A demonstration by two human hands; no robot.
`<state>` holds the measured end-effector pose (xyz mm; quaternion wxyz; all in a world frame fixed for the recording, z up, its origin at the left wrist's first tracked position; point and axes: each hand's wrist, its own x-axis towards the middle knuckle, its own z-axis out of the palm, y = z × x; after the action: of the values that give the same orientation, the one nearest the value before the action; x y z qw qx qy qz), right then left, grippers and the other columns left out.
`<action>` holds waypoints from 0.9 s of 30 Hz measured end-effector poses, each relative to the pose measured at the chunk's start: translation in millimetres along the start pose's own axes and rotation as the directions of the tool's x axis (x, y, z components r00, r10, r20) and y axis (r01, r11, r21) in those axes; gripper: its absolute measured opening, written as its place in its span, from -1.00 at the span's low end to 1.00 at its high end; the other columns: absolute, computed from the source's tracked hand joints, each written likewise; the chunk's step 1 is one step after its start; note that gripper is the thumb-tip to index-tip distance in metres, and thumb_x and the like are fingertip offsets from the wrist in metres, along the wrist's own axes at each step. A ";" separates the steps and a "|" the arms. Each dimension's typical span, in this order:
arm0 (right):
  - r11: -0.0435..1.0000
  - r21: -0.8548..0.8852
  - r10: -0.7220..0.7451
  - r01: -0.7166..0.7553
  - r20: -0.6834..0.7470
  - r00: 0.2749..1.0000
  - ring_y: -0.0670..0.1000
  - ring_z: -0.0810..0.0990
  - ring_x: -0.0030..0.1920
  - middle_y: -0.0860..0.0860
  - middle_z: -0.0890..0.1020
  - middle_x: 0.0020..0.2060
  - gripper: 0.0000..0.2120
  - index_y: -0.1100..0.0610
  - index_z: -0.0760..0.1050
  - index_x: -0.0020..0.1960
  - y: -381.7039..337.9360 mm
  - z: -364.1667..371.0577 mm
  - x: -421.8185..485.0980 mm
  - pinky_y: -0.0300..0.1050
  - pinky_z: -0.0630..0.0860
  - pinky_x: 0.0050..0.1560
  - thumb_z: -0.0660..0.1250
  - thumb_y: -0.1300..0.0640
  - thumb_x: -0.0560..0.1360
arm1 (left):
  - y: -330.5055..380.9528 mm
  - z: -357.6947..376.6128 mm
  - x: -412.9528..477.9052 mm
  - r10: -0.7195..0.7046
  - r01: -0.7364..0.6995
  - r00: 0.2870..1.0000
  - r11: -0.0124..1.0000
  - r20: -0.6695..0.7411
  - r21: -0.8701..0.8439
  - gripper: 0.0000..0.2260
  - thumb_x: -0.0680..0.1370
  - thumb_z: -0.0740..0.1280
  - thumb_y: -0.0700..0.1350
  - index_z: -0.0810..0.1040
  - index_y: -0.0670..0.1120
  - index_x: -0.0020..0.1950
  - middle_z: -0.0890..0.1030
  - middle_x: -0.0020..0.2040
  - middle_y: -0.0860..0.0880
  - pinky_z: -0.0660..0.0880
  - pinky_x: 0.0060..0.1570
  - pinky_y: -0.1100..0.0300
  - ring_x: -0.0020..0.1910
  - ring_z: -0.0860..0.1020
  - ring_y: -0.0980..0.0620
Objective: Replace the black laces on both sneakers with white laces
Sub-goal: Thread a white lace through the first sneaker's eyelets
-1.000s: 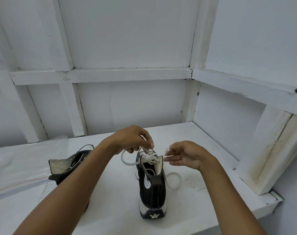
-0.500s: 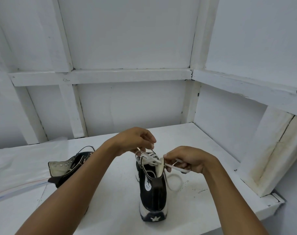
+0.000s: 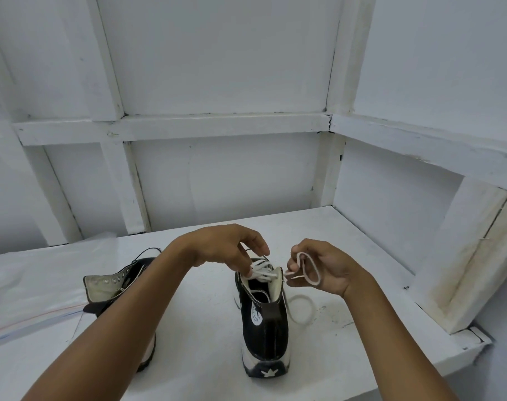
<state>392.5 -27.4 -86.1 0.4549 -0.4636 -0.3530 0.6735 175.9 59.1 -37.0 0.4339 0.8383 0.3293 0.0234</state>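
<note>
Near the front edge of the white shelf point(image 3: 362, 235), the upright sneaker point(image 3: 263, 316) faces away so the left hand point(image 3: 232, 250), fingers loosely curled, steadies its crossings while the right hand point(image 3: 321, 264) pinches a white lace point(image 3: 308, 269) loop for tying; the other sneaker point(image 3: 116, 287) lies leftward.

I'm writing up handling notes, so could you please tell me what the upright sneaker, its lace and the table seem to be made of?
The upright sneaker: black upper, matte with visible stitching, probably canvas; glossy white sole, likely rubber. The white lace, looped in the right hand: flat and limp, likely woven fabric. The table: white painted board, scuffed and speckled, perhaps wood.
</note>
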 end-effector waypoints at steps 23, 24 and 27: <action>0.356 -0.934 -0.095 0.026 -0.008 0.995 -0.16 0.33 -0.48 -0.18 0.44 -0.56 -0.85 0.10 0.52 -0.30 -28.4 39.9 -20.5 -0.30 0.25 -0.43 0.47 0.21 0.37 | 17.9 34.9 -14.8 0.292 -0.055 0.924 0.738 -0.245 0.673 -0.92 0.44 0.43 0.03 0.67 0.06 -0.15 0.52 -0.03 0.05 0.43 -0.05 0.10 -0.02 0.47 0.05; 0.338 -0.941 -0.086 0.009 -0.021 0.996 -0.13 0.33 -0.46 -0.16 0.44 -0.54 -0.83 0.09 0.52 -0.31 -28.0 39.9 -21.2 -0.28 0.24 -0.42 0.51 0.14 0.35 | 16.4 32.9 -15.3 0.326 -0.048 0.899 0.738 -0.293 0.673 -0.92 0.44 0.42 0.02 0.67 0.04 -0.17 0.52 -0.05 0.05 0.40 -0.08 0.12 -0.04 0.46 0.05; 0.276 -0.960 -0.094 -0.037 -0.066 0.993 -0.10 0.35 -0.42 -0.12 0.45 -0.46 -0.68 0.07 0.52 -0.30 -26.1 45.0 -22.0 -0.23 0.27 -0.38 0.60 -0.07 0.24 | 12.4 35.1 -13.3 0.354 -0.008 0.838 0.770 -0.415 0.638 -0.88 0.44 0.40 0.00 0.64 -0.04 -0.20 0.54 -0.09 0.05 0.31 -0.17 0.15 -0.05 0.47 0.04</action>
<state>360.8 -41.7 -41.6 0.1152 -0.6735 -0.6697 0.2909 183.5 21.4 -46.3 0.0296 0.9238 0.3361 0.1812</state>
